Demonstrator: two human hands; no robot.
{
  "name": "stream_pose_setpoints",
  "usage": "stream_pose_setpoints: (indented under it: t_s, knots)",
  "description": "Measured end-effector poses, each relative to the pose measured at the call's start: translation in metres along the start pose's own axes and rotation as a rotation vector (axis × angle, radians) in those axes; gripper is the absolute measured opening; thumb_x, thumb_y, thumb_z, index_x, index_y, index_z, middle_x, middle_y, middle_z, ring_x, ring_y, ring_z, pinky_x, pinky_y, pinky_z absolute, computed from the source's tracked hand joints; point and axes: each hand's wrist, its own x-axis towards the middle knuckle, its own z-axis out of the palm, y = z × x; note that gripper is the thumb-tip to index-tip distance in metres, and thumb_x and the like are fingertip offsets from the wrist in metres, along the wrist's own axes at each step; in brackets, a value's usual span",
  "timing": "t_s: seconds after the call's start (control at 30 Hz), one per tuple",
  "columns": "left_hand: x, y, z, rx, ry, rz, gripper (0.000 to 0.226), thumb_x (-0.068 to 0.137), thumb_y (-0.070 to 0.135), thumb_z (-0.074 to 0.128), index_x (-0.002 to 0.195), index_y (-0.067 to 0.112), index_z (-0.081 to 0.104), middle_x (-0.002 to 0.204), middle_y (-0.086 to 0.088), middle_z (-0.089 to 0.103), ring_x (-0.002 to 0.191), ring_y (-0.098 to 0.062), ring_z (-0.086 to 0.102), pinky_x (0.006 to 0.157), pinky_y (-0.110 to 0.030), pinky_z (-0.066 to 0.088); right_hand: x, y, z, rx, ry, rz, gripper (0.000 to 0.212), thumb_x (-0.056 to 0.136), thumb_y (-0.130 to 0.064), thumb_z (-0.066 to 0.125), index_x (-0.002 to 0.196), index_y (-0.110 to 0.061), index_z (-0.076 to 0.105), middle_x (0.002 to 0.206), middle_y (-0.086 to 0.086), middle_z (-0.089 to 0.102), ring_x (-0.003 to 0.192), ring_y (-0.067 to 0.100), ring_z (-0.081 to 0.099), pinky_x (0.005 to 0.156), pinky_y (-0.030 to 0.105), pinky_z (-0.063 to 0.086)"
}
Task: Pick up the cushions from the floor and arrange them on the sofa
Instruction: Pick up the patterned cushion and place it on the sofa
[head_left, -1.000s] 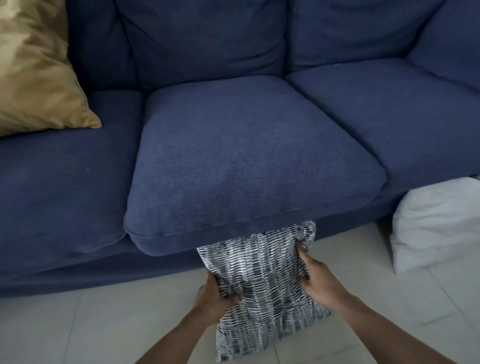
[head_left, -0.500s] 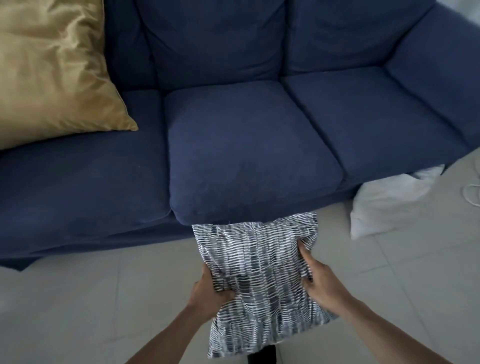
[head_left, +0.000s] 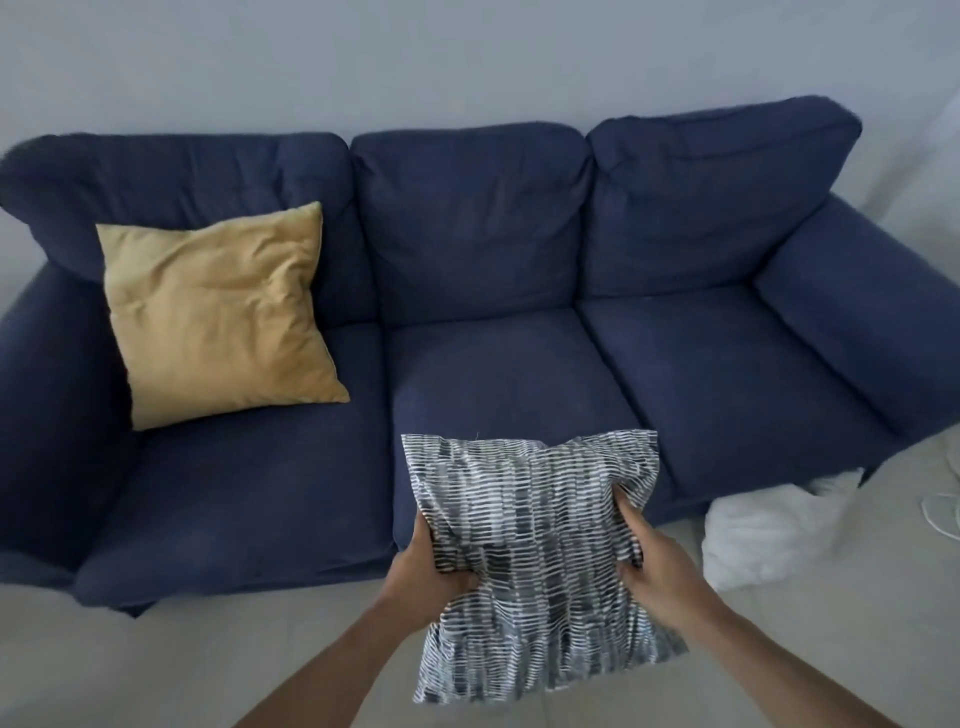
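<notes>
two hands hold the patterned cushion (head_left: 535, 551) up in front of the middle seat of the blue sofa (head_left: 498, 384), clear of the pale tiled floor (head_left: 156, 670). the left hand (head_left: 423, 574) is clamped on the cushion's left edge, thumb pressed into the black-and-white striped fabric and the fingers tucked out of sight behind it. the right hand (head_left: 657, 564) is closed on the right edge the same way, bunching the cover where it pinches; its fingers are also hidden behind the cushion. both forearms run out of the bottom of the view, so nothing past them shows. the cushion's upper corners overlap the front of the middle seat from where i stand, and i cannot tell whether it brushes the seat edge or hangs just in front of it. its lower edge droops below the hands. a yellow cushion (head_left: 218, 317) sits on the left seat, leaning back against the backrest and close to the left armrest. a white cushion (head_left: 763, 535) lies on the floor at the right front corner of the sofa, partly tucked under the seat's front edge so its full shape is hard to make out. a thin white cord (head_left: 943, 512) loops on the floor at the far right, cut off by the frame.
</notes>
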Motion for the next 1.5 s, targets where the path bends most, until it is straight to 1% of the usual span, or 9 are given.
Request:
stream_pose_setpoints:
  t_s: [0.2,0.3,0.47,0.57,0.67,0.93,1.27,1.37,1.5]
  knots:
    - [0.066,0.098,-0.070,0.025,0.078,0.086,0.115,0.081,0.034,0.090,0.164,0.042,0.011,0.117,0.027,0.065,0.108,-0.013,0.064,0.093,-0.035,0.053,0.096,-0.055,-0.073,0.019,0.020,-0.101,0.112,0.101,-0.007,0.069,0.162,-0.070,0.000,0.131,-0.010,0.076,0.078,0.028,0.078,0.075,0.053,0.064]
    - [0.109,0.133,-0.101,0.047,0.114,0.107,0.112,0.082,0.031,0.091,0.164,0.040,0.013,0.111,0.026,0.065,0.097,-0.011,0.066,0.075,-0.029,0.055,0.148,-0.084,-0.103,0.024,0.026,-0.127,0.108,0.103,-0.006,0.068,0.166,-0.064,0.001,0.128,-0.006,0.075,0.050,0.018,0.057,0.049,0.044,0.050]
    - [0.191,0.170,-0.147,0.062,0.193,0.133,0.115,0.078,0.034,0.093,0.161,0.046,0.014,0.115,0.020,0.068,0.107,-0.023,0.072,0.079,-0.043,0.063,0.242,-0.119,-0.137,0.044,0.076,-0.205,0.103,0.105,-0.003,0.064,0.170,-0.055,0.005,0.151,-0.014,0.054,0.050,0.013,0.056,0.048,0.033,0.049]
    - [0.248,0.180,-0.169,0.040,0.243,0.151,0.112,0.077,0.034,0.093,0.158,0.050,0.019,0.116,0.020,0.071,0.105,-0.021,0.073,0.085,-0.052,0.065,0.303,-0.134,-0.148,0.043,0.100,-0.253,0.102,0.106,-0.002,0.063,0.169,-0.057,0.005,0.166,-0.021,0.037,0.081,0.030,0.077,0.071,0.039,0.065]
    - [0.311,0.182,-0.185,0.021,0.269,0.156,0.106,0.079,0.033,0.093,0.156,0.052,0.023,0.114,0.019,0.073,0.103,-0.018,0.073,0.087,-0.053,0.065,0.368,-0.142,-0.150,0.015,0.109,-0.294,0.099,0.106,0.000,0.062,0.171,-0.050,0.006,0.175,-0.019,0.029,0.121,0.035,0.071,0.100,0.036,0.061]
    - [0.459,0.170,-0.210,0.018,0.318,0.125,0.108,0.084,0.028,0.090,0.163,0.043,0.018,0.123,0.016,0.070,0.115,-0.019,0.067,0.101,-0.040,0.054,0.519,-0.136,-0.128,-0.036,0.117,-0.209,0.096,0.106,0.001,0.059,0.173,-0.046,0.007,0.160,0.011,0.051,0.141,0.032,0.055,0.116,0.043,0.051]
    - [0.520,0.151,-0.210,0.077,0.357,-0.004,0.104,0.087,0.032,0.088,0.164,0.034,0.018,0.136,0.009,0.063,0.117,-0.020,0.061,0.101,-0.042,0.051,0.584,-0.127,-0.128,-0.044,0.015,-0.171,0.098,0.108,-0.008,0.061,0.170,-0.053,0.000,0.168,-0.003,0.045,0.139,0.014,0.058,0.116,0.036,0.053]
    - [0.514,0.156,-0.205,0.130,0.383,-0.069,0.114,0.086,0.040,0.087,0.168,0.030,0.009,0.159,-0.009,0.043,0.143,-0.035,0.048,0.114,-0.056,0.046,0.586,-0.120,-0.139,-0.048,0.023,-0.192,0.092,0.108,-0.019,0.065,0.171,-0.050,0.006,0.162,-0.002,0.050,0.141,0.014,0.055,0.120,0.034,0.046]
    - [0.493,0.172,-0.189,0.275,0.487,-0.045,0.113,0.092,0.044,0.079,0.168,0.029,-0.003,0.171,-0.009,0.016,0.153,-0.039,0.034,0.115,-0.062,0.044,0.572,-0.100,-0.162,-0.093,0.020,-0.194,0.086,0.108,-0.036,0.063,0.172,-0.046,0.007,0.138,-0.006,0.053,0.114,0.016,0.064,0.104,0.046,0.057]
